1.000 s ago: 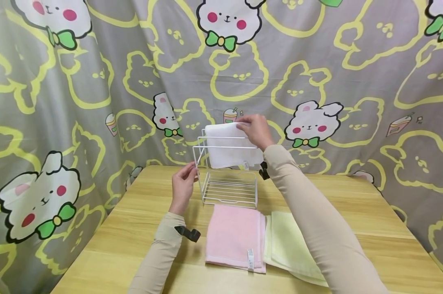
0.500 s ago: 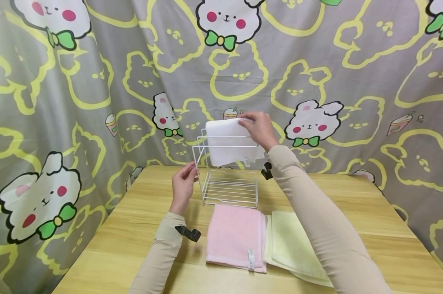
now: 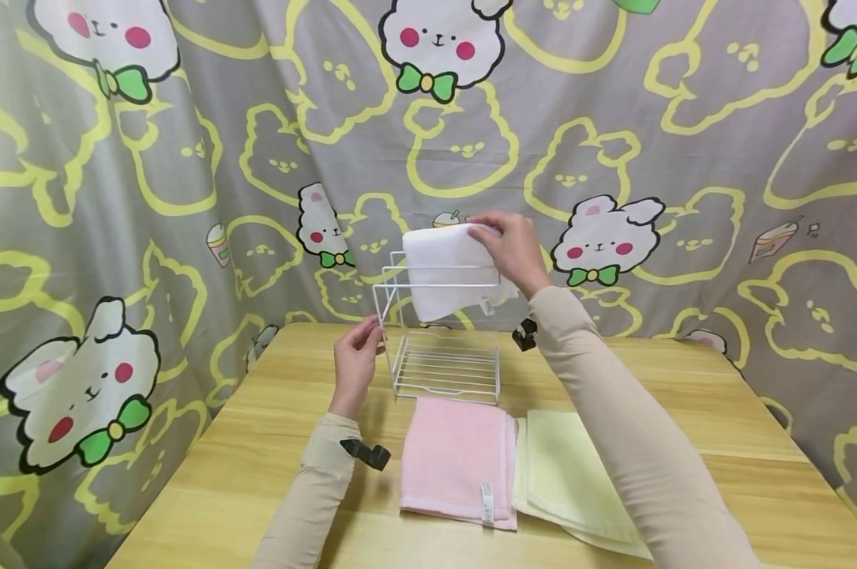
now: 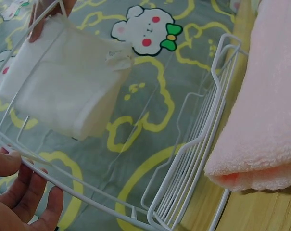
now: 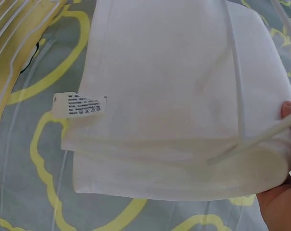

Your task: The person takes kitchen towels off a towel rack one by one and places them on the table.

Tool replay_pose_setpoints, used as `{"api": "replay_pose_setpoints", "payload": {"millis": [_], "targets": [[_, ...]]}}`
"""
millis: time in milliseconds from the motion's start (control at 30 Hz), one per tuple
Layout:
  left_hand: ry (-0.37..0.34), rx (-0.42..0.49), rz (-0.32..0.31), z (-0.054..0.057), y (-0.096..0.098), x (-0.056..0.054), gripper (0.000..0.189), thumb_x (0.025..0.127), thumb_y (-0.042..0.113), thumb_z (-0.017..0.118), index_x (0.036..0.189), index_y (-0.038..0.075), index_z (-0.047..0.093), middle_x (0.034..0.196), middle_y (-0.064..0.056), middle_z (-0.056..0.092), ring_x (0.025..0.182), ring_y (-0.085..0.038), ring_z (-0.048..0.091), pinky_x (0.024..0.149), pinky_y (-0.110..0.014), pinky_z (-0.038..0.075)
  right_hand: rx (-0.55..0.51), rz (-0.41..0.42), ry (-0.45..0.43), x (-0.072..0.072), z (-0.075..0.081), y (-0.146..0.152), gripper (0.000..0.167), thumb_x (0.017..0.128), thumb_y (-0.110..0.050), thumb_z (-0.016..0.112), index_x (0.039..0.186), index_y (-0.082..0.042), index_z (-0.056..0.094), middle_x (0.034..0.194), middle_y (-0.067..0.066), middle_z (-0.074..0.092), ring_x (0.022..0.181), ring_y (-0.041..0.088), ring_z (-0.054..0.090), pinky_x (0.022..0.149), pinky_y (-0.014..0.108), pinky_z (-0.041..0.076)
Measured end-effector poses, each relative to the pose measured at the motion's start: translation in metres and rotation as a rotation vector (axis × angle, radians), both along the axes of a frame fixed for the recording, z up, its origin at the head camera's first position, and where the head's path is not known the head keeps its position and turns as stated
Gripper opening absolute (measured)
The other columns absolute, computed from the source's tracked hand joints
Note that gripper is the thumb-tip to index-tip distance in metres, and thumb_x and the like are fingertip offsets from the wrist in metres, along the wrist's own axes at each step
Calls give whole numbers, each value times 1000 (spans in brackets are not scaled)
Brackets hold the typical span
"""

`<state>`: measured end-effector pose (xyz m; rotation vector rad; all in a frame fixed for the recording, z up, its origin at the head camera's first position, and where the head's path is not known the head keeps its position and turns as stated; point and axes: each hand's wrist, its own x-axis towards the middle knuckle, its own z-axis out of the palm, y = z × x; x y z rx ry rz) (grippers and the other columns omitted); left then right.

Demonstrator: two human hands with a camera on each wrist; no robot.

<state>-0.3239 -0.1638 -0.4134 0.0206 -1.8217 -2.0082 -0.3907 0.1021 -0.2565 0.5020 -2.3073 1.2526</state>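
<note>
My right hand (image 3: 515, 249) pinches the folded upper edge of a white towel (image 3: 445, 253), which hangs among the top bars of a white wire rack (image 3: 445, 389). In the right wrist view the towel (image 5: 164, 86) shows a printed care label (image 5: 80, 105) at its side, and a rack bar crosses in front of it. My left hand (image 3: 355, 359) grips the rack's left upright with thumb and fingertips; in the left wrist view the thumb and fingers of that hand (image 4: 25, 192) lie around the white wire.
In front of the rack lies a folded pink towel (image 3: 456, 462) with a label, and right of it a folded pale yellow towel (image 3: 577, 478), partly under my right forearm. The wooden table (image 3: 257, 450) ends against a patterned curtain (image 3: 471, 118) behind and at the sides.
My right hand has moved a little up and to the right, and the white towel has risen with it and tilted at its lower edge. The left hand stays on the rack.
</note>
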Motion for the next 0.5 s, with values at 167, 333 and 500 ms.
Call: {"api": "replay_pose_setpoints", "payload": {"millis": [167, 333, 500], "targets": [[0, -19, 6, -1, 0, 1, 29, 98, 2, 67, 127, -2, 70, 96, 3, 73, 91, -17, 70, 74, -19, 62, -32, 17, 21, 6, 0, 4, 26, 98, -27, 72, 119, -12, 77, 121, 8, 74, 116, 22, 67, 103, 39, 54], [2, -47, 8, -1, -1, 2, 28, 100, 5, 66, 127, -1, 70, 96, 3, 73, 91, -16, 68, 74, -18, 61, -66, 20, 65, 11, 4, 9, 25, 97, -24, 73, 118, -10, 77, 119, 10, 75, 112, 22, 68, 97, 40, 58], [8, -48, 2, -1, 0, 2, 29, 100, 7, 66, 127, -1, 70, 95, 5, 73, 90, -14, 67, 74, -18, 61, -85, 11, 87, 19, 10, 13, 25, 97, -23, 73, 117, -10, 77, 118, 10, 75, 108, 21, 69, 91, 39, 59]]}}
